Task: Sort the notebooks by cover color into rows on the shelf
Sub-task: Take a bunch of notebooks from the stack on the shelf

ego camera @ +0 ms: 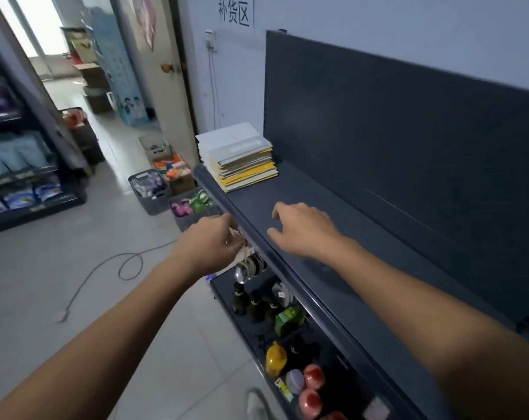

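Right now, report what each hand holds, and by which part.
The right hand holds nothing above the dark grey metal shelf. The left hand curls at the shelf's front edge; whether it grips anything cannot be told.

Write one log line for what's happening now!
notebooks: one mixed stack | left hand: at shelf edge, grip unclear | right hand: open above shelf

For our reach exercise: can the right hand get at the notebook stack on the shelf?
Probably yes: the right hand is above bare shelf, with nothing between it and the notebook stack.
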A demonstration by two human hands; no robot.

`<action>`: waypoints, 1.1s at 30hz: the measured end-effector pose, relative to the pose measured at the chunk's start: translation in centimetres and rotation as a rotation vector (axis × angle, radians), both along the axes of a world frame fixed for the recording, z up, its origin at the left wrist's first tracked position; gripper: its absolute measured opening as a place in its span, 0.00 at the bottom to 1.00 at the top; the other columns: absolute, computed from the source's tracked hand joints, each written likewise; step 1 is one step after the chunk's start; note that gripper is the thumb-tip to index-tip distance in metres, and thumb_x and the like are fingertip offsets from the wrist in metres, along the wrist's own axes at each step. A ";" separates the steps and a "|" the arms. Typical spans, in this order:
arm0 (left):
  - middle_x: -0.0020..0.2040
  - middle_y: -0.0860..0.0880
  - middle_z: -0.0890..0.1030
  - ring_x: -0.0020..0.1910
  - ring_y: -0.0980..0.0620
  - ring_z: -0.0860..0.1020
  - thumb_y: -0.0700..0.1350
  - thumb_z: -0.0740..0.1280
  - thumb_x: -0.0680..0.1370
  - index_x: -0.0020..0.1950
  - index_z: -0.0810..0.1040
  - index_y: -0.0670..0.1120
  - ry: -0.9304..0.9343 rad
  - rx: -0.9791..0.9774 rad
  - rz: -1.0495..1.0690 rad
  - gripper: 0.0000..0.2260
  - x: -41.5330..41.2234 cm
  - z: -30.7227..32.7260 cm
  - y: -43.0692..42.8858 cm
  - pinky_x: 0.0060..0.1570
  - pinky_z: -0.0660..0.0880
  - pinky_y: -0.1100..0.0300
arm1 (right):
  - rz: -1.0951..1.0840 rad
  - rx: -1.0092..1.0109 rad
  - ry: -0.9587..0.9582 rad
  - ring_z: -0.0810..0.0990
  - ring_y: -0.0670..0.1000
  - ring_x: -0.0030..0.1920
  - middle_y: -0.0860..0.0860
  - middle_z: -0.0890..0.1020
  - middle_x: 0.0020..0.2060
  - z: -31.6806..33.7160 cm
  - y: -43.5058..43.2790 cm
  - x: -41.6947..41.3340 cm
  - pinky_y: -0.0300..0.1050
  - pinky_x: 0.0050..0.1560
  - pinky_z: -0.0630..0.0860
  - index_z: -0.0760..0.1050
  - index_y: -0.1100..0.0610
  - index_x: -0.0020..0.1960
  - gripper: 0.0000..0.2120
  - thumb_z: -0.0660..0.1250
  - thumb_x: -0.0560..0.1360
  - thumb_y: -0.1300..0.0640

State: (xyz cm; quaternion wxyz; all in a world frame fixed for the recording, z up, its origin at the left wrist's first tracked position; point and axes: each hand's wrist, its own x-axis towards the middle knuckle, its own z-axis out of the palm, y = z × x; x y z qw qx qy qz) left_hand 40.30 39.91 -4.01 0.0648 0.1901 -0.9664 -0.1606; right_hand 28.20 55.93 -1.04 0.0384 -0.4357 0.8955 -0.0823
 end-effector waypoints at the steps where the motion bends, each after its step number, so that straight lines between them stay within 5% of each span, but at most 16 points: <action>1: 0.51 0.52 0.82 0.48 0.50 0.79 0.55 0.63 0.78 0.60 0.76 0.50 0.000 -0.001 -0.001 0.14 -0.7 0.0 -1.5 0.48 0.80 0.51 | 0.007 0.003 -0.009 0.79 0.54 0.44 0.49 0.78 0.41 -0.1 -1.8 -0.9 0.54 0.46 0.78 0.72 0.55 0.60 0.15 0.61 0.80 0.46; 7: 0.50 0.52 0.81 0.42 0.54 0.74 0.54 0.63 0.79 0.58 0.77 0.50 0.004 -0.043 0.030 0.12 -6.2 0.2 -11.4 0.40 0.70 0.60 | 0.033 0.003 -0.040 0.79 0.55 0.47 0.49 0.79 0.44 -0.9 -12.3 -7.4 0.53 0.48 0.77 0.72 0.54 0.60 0.15 0.61 0.80 0.45; 18: 0.52 0.51 0.80 0.48 0.49 0.78 0.54 0.61 0.78 0.58 0.76 0.51 0.010 -0.034 0.034 0.12 -15.3 0.8 -27.6 0.47 0.79 0.49 | -0.099 0.044 0.027 0.80 0.58 0.51 0.51 0.82 0.50 -2.2 -27.0 -18.2 0.52 0.49 0.77 0.73 0.53 0.59 0.14 0.60 0.78 0.46; 33: 0.52 0.53 0.79 0.50 0.49 0.78 0.52 0.60 0.79 0.61 0.76 0.51 0.023 -0.049 -0.560 0.13 -34.1 1.2 -37.9 0.50 0.77 0.51 | -0.722 0.044 0.038 0.80 0.58 0.50 0.52 0.80 0.55 -3.5 -32.1 -22.6 0.49 0.42 0.72 0.72 0.53 0.60 0.15 0.60 0.78 0.45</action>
